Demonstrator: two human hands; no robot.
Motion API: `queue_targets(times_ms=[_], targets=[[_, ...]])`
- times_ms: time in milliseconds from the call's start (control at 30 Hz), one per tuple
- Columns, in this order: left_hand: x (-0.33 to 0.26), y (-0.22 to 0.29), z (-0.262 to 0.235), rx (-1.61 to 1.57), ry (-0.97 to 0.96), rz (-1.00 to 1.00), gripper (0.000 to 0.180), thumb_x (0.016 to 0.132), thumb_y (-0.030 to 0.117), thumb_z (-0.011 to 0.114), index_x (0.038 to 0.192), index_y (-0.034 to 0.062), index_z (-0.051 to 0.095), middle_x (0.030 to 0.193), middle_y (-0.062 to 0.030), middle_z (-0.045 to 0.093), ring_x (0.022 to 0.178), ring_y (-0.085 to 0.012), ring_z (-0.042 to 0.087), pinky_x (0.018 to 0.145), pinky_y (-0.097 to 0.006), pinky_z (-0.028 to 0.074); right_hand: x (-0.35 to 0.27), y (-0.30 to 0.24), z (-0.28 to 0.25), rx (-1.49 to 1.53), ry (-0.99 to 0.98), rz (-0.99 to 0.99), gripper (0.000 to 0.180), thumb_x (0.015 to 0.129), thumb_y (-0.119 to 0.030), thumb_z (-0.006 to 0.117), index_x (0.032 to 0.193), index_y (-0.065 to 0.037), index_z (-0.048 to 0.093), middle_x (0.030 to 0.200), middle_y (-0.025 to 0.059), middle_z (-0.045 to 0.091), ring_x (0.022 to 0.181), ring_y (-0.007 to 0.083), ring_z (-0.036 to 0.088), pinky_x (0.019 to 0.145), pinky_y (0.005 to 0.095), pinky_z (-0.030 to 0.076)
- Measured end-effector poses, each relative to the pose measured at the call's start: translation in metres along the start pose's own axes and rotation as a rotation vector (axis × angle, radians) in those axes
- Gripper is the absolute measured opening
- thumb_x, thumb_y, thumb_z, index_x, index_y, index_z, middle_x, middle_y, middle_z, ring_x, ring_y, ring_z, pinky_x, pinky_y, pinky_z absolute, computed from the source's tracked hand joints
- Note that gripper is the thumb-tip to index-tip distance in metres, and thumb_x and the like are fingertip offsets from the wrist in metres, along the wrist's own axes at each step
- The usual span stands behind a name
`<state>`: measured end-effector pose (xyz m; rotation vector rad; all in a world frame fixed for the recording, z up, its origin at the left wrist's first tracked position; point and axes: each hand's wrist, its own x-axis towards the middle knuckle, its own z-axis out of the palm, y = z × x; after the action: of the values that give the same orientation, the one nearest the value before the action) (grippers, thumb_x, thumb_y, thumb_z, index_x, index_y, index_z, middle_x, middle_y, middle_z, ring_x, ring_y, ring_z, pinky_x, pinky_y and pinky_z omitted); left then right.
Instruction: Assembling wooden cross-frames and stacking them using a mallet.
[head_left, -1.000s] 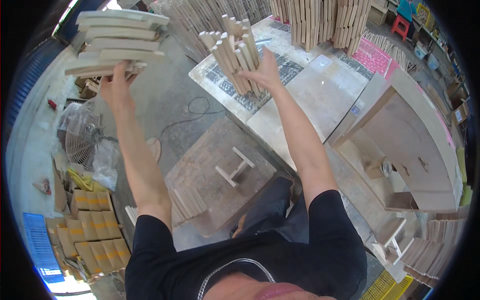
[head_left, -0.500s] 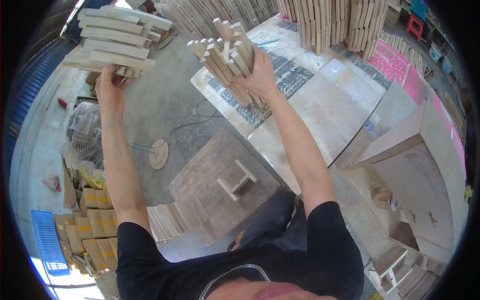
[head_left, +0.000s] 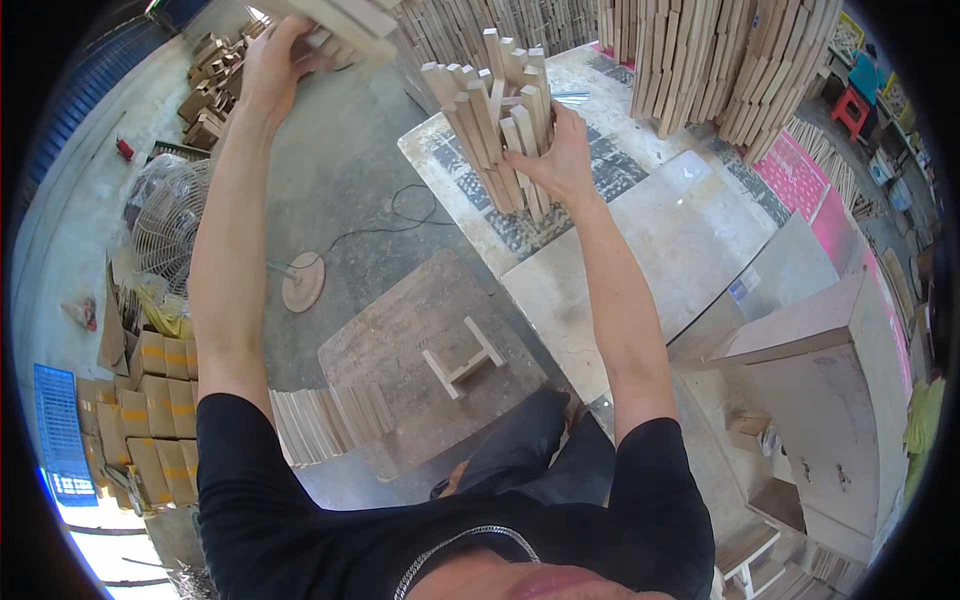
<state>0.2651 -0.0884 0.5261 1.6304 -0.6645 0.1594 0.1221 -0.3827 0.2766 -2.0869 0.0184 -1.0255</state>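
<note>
Pale wood at the far left: holding up a stack of slats (head_left: 350, 25) in the left hand (head_left: 270, 75), curling thumb and fingers about the near end of the pile, high above the grey floor (head_left: 330, 190); being unable to tell the full grip, with some fingertips hidden behind wood blurring and running out of view. Spreading the thumb and fingers of the right hand (head_left: 560, 165) apart around the right side of a bundle of sticks (head_left: 480, 135), touching with the thumb on the near side. Having that bundle standing on end at the far middle, near the left corner of a pale, worn bench (head_left: 620, 265), with tops at uneven heights. Facing more sticks in tall upright stacks (head_left: 700, 75) farther right on the same bench, before a pink strip (head_left: 795, 170). Leaning over a brown board (head_left: 390, 335) nearer in, bearing an H-shaped wooden frame (head_left: 468, 370), well apart from both hands. Having a row of slats (head_left: 335, 425) lying side by side along the near left edge of the board. Passing the left forearm (head_left: 230, 280) just beside a wire-caged fan (head_left: 165, 225) in the scene, with taped brown cartons (head_left: 160, 400) at the near left. Having a large wooden cabinet (head_left: 820, 430) standing at the near right.
</note>
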Motion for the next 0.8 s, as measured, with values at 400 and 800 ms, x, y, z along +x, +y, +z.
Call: queue_targets(times_ms=[400, 800], targets=[[0.079, -0.044, 0.056, -0.053, -0.761, -0.069, 0.045, 0.089, 0.017, 0.068, 0.131, 0.0033, 0.06, 0.122, -0.0043, 0.066, 0.118, -0.0145, 0.06, 0.108, -0.035, 0.044, 0.008, -0.002, -0.007, -0.005, -0.038, 0.045, 0.092, 0.057, -0.037, 0.089, 0.127, 0.009, 0.052, 0.12, 0.0244, 0.058, 0.117, 0.0402, 0.053, 0.103, 0.0458, 0.045], [0.083, -0.075, 0.046, -0.048, -0.91, -0.26, 0.069, 0.083, 0.011, 0.071, 0.147, 0.0099, 0.048, 0.138, -0.0028, 0.06, 0.128, -0.0166, 0.056, 0.112, -0.038, 0.041, 0.005, -0.008, -0.007, -0.033, -0.02, 0.053, 0.088, 0.057, -0.034, 0.088, 0.126, 0.007, 0.053, 0.115, 0.0232, 0.059, 0.113, 0.0385, 0.055, 0.1, 0.0448, 0.047]])
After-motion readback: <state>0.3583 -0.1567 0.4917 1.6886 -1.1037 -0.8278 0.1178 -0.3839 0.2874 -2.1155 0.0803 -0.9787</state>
